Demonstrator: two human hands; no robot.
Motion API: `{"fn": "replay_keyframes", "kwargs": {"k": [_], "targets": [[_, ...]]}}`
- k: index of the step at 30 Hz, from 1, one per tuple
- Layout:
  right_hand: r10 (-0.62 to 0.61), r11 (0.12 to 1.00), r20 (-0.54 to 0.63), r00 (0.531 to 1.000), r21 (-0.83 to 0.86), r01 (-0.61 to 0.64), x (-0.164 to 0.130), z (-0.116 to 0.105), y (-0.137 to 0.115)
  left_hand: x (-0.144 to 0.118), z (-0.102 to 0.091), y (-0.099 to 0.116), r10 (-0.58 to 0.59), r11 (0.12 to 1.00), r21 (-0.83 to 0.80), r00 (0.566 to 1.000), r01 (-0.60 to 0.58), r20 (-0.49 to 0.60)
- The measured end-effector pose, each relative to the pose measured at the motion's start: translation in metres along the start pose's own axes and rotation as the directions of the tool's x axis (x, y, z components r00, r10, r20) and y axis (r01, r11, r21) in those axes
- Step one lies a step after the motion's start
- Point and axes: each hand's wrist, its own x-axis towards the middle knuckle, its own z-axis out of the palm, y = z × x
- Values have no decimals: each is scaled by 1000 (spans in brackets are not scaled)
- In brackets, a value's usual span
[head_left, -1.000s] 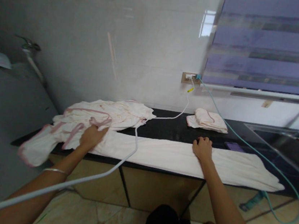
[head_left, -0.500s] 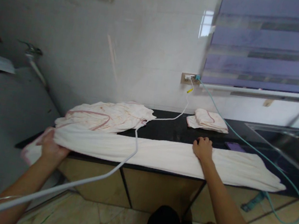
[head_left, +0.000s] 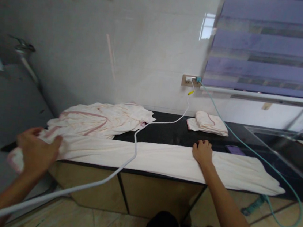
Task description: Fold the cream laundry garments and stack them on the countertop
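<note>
A long white cloth (head_left: 162,161), folded into a flat strip, lies along the front of the black counter. My left hand (head_left: 38,151) is at its left end, thumb and fingers spread apart; motion blurs it slightly. The pink-edged end of the cloth hangs past the counter beside that hand. On the right half of the strip, my right hand (head_left: 203,153) has its fingers curled at the far edge of the cloth. Behind the strip, at the left, is a crumpled heap of white cloth (head_left: 123,119) with pink trim.
A small folded cloth (head_left: 208,123) sits near the wall, and a purple phone (head_left: 234,150) lies behind the strip. The white cable (head_left: 110,176) crosses over the strip. A teal cord (head_left: 244,142) runs from the outlet (head_left: 191,80) past the sink (head_left: 282,148) and over the counter edge.
My left hand has loosened from the cloth's left end, moved a little left and spread its fingers. The strip lies flatter there. My right hand stays at the same part of the cloth.
</note>
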Motion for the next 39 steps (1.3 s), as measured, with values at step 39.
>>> {"fn": "replay_keyframes", "kwargs": {"k": [39], "targets": [[-261,964,141,955,93,250,95,29,-1,-130,122,395,946,322,-658,250,-681,204]]}}
